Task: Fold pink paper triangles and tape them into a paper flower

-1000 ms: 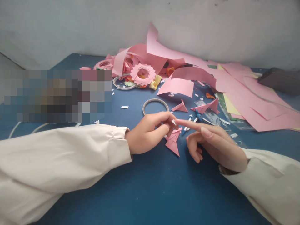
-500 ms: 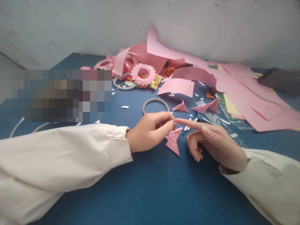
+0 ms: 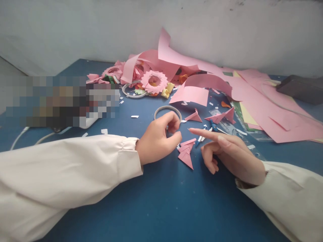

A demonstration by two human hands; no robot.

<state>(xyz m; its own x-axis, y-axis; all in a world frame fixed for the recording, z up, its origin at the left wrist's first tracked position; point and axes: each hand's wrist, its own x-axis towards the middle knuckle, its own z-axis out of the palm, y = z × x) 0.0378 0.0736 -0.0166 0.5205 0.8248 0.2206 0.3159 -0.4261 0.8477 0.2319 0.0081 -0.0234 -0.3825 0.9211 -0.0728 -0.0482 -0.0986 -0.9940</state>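
My left hand [image 3: 160, 139] hovers just in front of a roll of narrow tape [image 3: 168, 108], partly covering it. Its thumb and forefinger are apart and hold nothing. My right hand [image 3: 227, 151] stretches out its forefinger, with the other fingers bent under. A tiny pale bit sits at that fingertip, too small to name. Between and below the hands lies a folded pink paper piece [image 3: 186, 154] with stacked pointed layers. A blue-and-white pen [image 3: 201, 136] lies behind it, beside the right forefinger. Folded pink triangular pieces [image 3: 193, 116] rest farther back.
Pink paper rings [image 3: 161, 84], another tape roll [image 3: 133, 92] and curled pink sheets [image 3: 194, 94] pile up near the wall. Flat pink sheets [image 3: 282, 117] and a dark object [image 3: 301, 89] lie at right. White scraps dot the blue table [image 3: 151, 208]. A blurred-out area covers the left, with cables.
My left thumb and forefinger have parted and drawn back left from the right fingertip, which they were touching. My right hand has stayed in place.
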